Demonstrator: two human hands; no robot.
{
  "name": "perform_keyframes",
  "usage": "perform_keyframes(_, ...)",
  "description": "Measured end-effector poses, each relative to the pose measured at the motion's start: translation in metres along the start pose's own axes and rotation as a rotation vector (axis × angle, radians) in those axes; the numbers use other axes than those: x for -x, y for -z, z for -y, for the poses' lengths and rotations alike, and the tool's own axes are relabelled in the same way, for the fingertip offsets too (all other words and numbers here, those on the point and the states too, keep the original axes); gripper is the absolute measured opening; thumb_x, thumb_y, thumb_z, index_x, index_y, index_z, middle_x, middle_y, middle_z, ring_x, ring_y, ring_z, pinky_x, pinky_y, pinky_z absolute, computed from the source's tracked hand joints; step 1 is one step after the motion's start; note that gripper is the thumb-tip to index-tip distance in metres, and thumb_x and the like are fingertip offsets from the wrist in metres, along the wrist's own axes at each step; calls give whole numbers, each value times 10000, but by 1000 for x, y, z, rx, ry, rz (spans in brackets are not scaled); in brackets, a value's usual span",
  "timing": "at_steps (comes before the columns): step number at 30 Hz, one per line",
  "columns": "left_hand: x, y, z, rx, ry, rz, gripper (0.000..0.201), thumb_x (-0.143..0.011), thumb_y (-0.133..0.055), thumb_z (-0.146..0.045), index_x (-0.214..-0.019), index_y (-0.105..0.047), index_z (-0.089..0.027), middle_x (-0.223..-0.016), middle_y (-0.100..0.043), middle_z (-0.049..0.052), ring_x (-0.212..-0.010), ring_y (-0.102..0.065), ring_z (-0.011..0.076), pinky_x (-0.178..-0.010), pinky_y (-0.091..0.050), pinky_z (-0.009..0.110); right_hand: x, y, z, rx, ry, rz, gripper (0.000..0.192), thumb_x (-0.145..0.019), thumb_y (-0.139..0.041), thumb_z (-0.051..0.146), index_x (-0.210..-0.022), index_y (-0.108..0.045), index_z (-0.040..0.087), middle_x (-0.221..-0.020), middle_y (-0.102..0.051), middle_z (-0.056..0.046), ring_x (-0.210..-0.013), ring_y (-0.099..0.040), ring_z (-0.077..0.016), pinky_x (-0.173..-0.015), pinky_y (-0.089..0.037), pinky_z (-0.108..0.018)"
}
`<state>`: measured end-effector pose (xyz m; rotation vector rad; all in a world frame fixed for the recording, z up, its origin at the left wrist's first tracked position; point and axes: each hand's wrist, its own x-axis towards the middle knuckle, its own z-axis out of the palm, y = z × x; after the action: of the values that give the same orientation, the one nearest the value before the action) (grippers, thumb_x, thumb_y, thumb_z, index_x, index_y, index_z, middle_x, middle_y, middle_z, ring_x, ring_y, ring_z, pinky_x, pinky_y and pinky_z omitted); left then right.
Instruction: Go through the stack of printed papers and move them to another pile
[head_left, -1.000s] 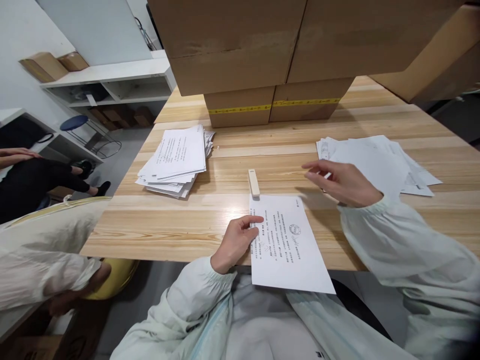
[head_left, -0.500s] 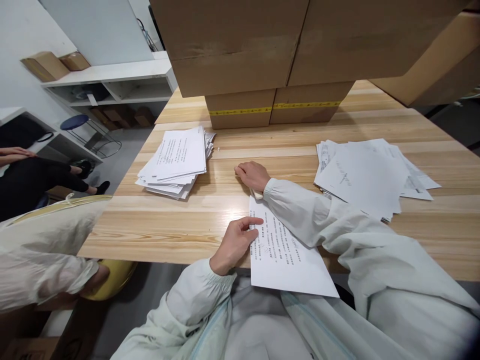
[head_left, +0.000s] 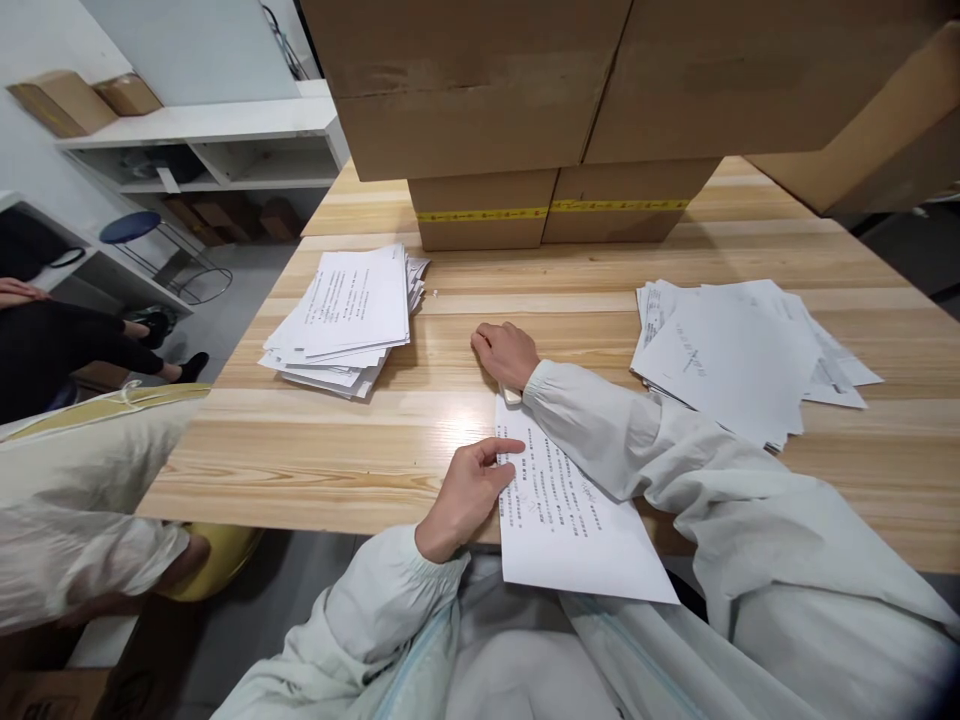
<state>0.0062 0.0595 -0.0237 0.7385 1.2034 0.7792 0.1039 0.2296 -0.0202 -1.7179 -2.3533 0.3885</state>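
The right hand point(head_left: 508, 353) is curled over a small cream stamp point(head_left: 511, 396), only its near end showing beneath the wrist. The left hand point(head_left: 466, 492) lies loosely open, fingertips pinning the printed sheet point(head_left: 577, 525), which overhangs the near edge of the wooden surface point(head_left: 360, 440). Paper stacks lie far left point(head_left: 345, 318) and right point(head_left: 739, 350), with cardboard boxes point(head_left: 555, 120) behind.

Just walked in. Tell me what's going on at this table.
A person in a pale jacket sits at the light wooden table. The left hand pins the edge of a printed white sheet that overhangs the near edge. The right hand is closed over a small cream stick-shaped object just beyond the sheet. Paper stacks lie left and right, brown cardboard boxes behind.
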Motion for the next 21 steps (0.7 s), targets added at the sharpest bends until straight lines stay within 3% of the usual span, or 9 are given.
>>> perform_keyframes(14,-2,-4,4,10,-13,-46,401,-676,-713,-205,-1064,-715,-101,-665,-637,-5,-554,-546,101,-533,-366,219,-2,-10,0,-17,54,-78,430,-1069,-295,290,-1042,-701,150,-1113,-755,-146,-1100,-609,-302,-940,-331,-421)
perform_keyframes(18,3,-1,3,4,-42,-62,400,-655,-742,-215,-1039,-740,-102,-657,-634,-3,-563,-540,99,-538,-368,214,1,9,-3,-133,101,-77,422,-1054,-367,398,-1278,-648,176,-1231,-731,-111,-1154,-609,-292,-974,-380,-425)
perform_keyframes(21,19,12,13,-15,-104,-107,398,-711,-741,-288,-1071,-741,-120,-662,-634,-3,-546,-515,96,-526,-366,215,34,38,-18,-256,212,-157,473,-992,-499,433,-1375,-593,172,-1324,-688,-121,-1220,-586,-311,-1051,-380,-472)
